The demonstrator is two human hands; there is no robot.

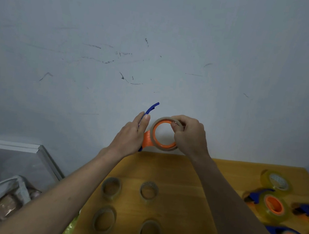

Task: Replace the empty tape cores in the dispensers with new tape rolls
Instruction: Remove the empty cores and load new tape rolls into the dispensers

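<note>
Dispenser (pixel 148 137) held upright, blue handle up, core (pixel 164 133) apparently facing camera

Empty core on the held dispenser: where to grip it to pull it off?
Pinch the cardboard core at its top rim, from the right, as the right hand does. The orange hub fills its inside and the left hand holds the handle side, so that rim is probably easiest.

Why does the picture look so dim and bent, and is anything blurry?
Head view: light is dim and bluish; the wide lens bends the table edge; the held dispenser looks fairly sharp, while the loaded dispensers at right are smeared.
</note>
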